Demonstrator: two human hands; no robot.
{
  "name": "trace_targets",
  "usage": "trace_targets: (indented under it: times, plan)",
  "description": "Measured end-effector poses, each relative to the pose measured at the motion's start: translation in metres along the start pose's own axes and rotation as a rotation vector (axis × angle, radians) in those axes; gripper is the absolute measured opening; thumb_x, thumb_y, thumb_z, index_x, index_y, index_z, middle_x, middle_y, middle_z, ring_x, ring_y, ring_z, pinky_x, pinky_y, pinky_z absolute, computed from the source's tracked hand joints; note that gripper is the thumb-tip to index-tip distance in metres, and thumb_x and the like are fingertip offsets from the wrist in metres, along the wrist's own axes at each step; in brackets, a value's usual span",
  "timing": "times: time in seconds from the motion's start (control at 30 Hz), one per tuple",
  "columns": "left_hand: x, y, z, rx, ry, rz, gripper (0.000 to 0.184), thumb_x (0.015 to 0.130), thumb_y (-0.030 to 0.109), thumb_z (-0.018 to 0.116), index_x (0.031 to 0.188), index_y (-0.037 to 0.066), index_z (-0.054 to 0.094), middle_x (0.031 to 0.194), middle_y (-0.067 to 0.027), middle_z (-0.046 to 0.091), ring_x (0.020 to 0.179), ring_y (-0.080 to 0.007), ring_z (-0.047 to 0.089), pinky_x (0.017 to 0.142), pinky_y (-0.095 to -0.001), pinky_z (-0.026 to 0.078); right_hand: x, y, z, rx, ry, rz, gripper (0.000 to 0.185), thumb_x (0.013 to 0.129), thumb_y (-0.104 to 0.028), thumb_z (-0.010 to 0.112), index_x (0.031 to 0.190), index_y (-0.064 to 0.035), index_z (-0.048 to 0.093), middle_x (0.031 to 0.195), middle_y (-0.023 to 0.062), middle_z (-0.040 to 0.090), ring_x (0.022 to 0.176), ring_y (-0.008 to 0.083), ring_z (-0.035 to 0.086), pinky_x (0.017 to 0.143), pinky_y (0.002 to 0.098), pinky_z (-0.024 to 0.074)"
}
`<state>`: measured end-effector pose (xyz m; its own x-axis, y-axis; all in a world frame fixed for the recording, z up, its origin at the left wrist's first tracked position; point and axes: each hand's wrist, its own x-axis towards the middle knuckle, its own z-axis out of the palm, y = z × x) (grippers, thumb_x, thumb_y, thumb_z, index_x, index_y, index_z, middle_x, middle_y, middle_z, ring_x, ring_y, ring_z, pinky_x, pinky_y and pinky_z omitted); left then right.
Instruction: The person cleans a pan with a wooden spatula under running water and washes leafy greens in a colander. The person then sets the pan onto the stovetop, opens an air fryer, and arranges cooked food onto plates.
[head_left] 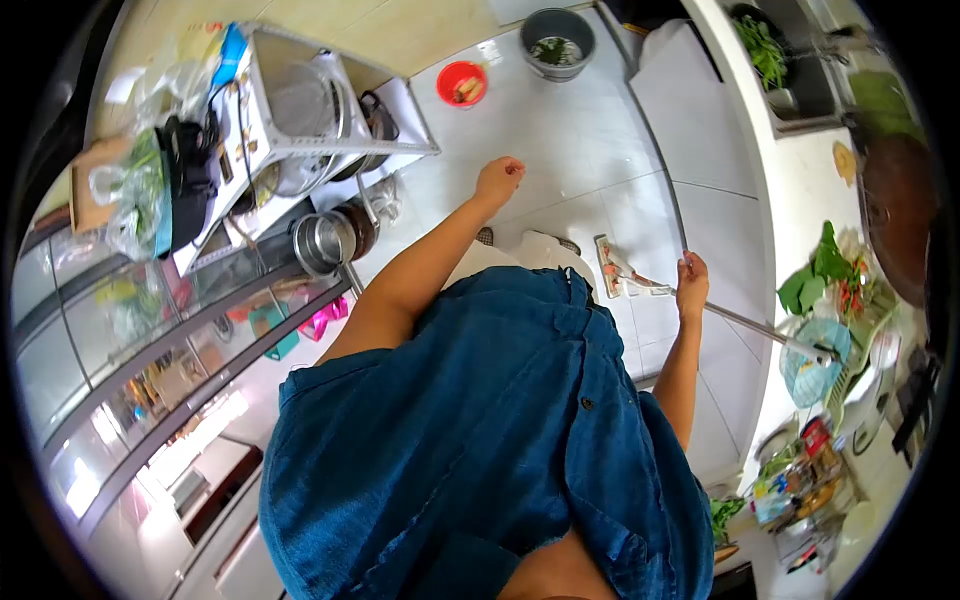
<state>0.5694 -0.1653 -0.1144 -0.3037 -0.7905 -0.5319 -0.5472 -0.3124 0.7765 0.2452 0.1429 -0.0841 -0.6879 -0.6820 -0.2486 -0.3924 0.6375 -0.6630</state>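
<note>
My right hand (692, 284) is closed around the metal handle of a floor mop (735, 318); part of the grip is hidden by the hand itself. The narrow mop head (608, 268) rests on the tiles beside my feet, and the handle's far end overlaps the counter in view. Held out in front of my body, my left hand (498, 180) has its fingers curled in, and nothing shows in it. White tiled floor lies beneath that hand.
Ahead on the floor stand a red basin (462, 84) and a grey bucket (556, 45) with greens inside. A shelf rack (265, 130) with pots is on the left. Along the right runs a counter (790, 190) with a sink, leafy vegetables and a blue-green colander (815, 365).
</note>
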Motion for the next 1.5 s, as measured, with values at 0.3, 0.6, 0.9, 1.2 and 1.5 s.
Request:
trace_targets:
  times: [0.3,0.6,0.9,1.2,1.5]
  plan:
    - [-0.004,-0.169,-0.115,0.397,0.194,-0.189,0.025,0.081,0.030,0.060,0.093,0.010,0.068,0.094,-0.0107,0.068,0.089,-0.0279,0.065,0.077,-0.0400,0.049,-0.015,-0.028,0.035,-0.138,-0.072,-0.027,0.027,0.090,-0.014,0.059,0.114,-0.0046,0.062,0.123,0.0182,0.055,0.090,0.0252,0.063,0.084,0.0363,0.0497]
    - [0.005,-0.323,-0.227,0.561,0.376,-0.402,0.068,0.076,0.039,0.065,0.132,0.005,0.047,0.120,-0.0216,0.059,0.114,-0.0360,0.055,0.097,-0.0418,0.044,-0.081,-0.077,0.123,-0.041,0.051,0.042,0.025,0.091,-0.009,0.056,0.114,-0.0031,0.061,0.125,0.0175,0.053,0.100,0.0277,0.060,0.086,0.0354,0.0496]
    - [0.050,-0.437,-0.270,0.568,0.431,-0.559,0.092,0.070,0.041,0.073,0.138,-0.005,0.031,0.130,-0.0281,0.048,0.116,-0.0392,0.052,0.098,-0.0438,0.044,-0.092,-0.150,0.246,-0.152,-0.078,-0.028,0.028,0.086,-0.007,0.060,0.114,-0.0055,0.061,0.130,0.0154,0.051,0.121,0.0364,0.048,0.100,0.0417,0.0398]
    - [0.098,-0.533,-0.304,-0.173,0.482,-0.628,0.054,0.074,0.023,0.075,0.114,-0.003,0.052,0.100,-0.0149,0.061,0.080,-0.0262,0.062,0.065,-0.0400,0.049,-0.111,-0.150,0.290,-0.181,-0.159,-0.094,0.027,0.084,-0.004,0.062,0.111,-0.0051,0.063,0.128,0.0140,0.053,0.101,0.0328,0.061,0.079,0.0381,0.0520]
    - [0.088,-0.536,-0.317,-0.034,0.873,-0.516,0.049,0.073,0.035,0.075,0.106,0.001,0.063,0.089,-0.0184,0.068,0.080,-0.0336,0.066,0.068,-0.0404,0.052,-0.123,-0.172,0.293,-0.156,-0.267,-0.132,0.028,0.083,-0.005,0.062,0.111,-0.0068,0.062,0.127,0.0130,0.053,0.083,0.0299,0.064,0.074,0.0375,0.0522]
